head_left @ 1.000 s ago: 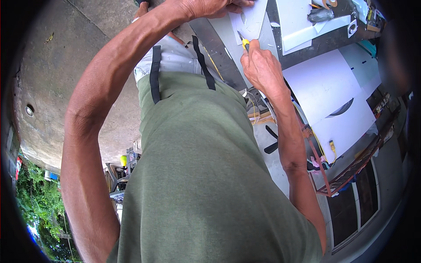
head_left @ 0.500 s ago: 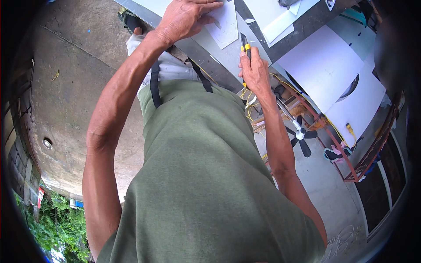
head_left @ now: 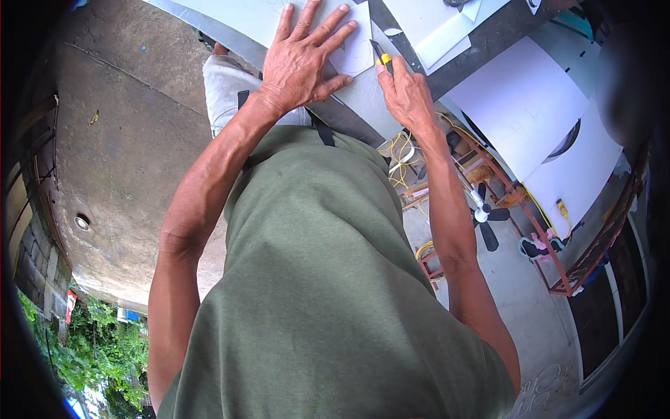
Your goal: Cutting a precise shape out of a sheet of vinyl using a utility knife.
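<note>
My left hand (head_left: 301, 61) lies flat with its fingers spread, pressing on the left part of a small white sheet (head_left: 357, 50) that carries a curved outline. In my right hand (head_left: 405, 94) is a yellow and black utility knife (head_left: 384, 60), its blade out and pointing away from me. The blade tip is close to the right edge of the small sheet; whether it touches is too small to tell. Beneath lies a grey-white board (head_left: 366, 105) on a dark table. A small white offcut (head_left: 393, 32) rests just beyond the knife.
Larger white sheets (head_left: 440, 42) lie on the dark tabletop (head_left: 457, 73) at the far right. More big white panels (head_left: 520, 105) rest on a red metal frame (head_left: 555, 269) to the right. Below stand a fan (head_left: 483, 215) and a tangle of yellow cord (head_left: 399, 150).
My left hand has come nearer and opened out flat on the sheet. The knife has moved slightly away and left, toward the sheet, its blade tilting left.
</note>
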Demonstrator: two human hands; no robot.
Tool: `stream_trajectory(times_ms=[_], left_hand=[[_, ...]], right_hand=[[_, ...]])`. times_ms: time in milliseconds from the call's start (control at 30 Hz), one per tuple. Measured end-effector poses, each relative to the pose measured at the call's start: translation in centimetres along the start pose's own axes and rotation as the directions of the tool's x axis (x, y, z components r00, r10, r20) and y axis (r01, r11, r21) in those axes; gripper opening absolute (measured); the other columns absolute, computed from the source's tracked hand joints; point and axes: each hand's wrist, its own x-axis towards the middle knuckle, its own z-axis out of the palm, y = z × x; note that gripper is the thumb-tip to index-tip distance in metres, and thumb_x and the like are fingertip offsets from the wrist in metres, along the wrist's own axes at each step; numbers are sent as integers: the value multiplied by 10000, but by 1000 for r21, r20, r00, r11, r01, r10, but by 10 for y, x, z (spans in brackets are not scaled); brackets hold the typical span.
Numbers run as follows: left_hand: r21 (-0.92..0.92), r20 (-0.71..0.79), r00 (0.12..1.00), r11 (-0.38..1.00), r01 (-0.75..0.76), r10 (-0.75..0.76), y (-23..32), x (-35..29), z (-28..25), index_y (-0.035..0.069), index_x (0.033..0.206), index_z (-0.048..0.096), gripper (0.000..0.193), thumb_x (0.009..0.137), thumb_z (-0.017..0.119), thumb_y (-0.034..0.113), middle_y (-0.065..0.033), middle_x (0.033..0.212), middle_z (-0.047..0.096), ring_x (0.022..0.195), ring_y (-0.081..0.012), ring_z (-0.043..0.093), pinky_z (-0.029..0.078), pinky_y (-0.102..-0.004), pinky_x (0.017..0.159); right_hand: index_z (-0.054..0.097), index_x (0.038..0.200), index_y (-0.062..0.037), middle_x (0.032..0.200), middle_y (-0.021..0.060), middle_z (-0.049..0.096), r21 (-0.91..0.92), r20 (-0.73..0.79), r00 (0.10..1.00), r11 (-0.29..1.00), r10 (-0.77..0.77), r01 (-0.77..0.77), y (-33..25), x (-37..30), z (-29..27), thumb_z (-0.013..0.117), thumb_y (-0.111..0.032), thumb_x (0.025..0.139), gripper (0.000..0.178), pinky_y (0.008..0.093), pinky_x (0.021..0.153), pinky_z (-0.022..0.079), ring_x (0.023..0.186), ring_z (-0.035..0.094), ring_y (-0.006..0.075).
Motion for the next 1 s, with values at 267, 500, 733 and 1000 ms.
stream_trajectory(times_ms=[267, 500, 733, 1000], left_hand=[[-10, 142, 989, 999, 36, -35, 3, 6, -7, 133, 1581, 420, 925, 814, 715, 558, -118, 1701, 282, 1585, -418, 141, 75, -631, 1271], [0, 143, 989, 999, 35, -35, 2, 4, -5, 136, 1590, 411, 922, 835, 697, 580, -118, 1713, 253, 1593, -411, 113, 52, -629, 1274], [14, 138, 990, 999, 35, -37, 2, 4, -1, 145, 1602, 393, 925, 853, 664, 617, -115, 1717, 239, 1596, -405, 99, 30, -629, 1277], [4, 142, 989, 999, 33, -33, 1, 3, -1, 139, 1598, 399, 925, 851, 671, 611, -112, 1715, 248, 1594, -404, 109, 29, -628, 1277]], right_hand=[[502, 991, -3, 632, 249, 629, 82, -13, 998, 995, -54, 55, 9, 2, 2, 565, -283, 1050, 293, 527, 599, 514, 654, 681, 463], [494, 974, -8, 617, 240, 624, 104, -28, 996, 991, -80, 82, 8, 2, 2, 558, -284, 1055, 294, 522, 575, 507, 637, 679, 457], [491, 967, -3, 630, 245, 635, 90, -38, 995, 991, -95, 98, 8, 2, 3, 561, -259, 1046, 276, 523, 570, 515, 647, 689, 457], [504, 974, 26, 667, 277, 658, -10, -32, 998, 998, -59, 59, -7, 0, 6, 556, -248, 1040, 286, 540, 612, 551, 678, 705, 471]])
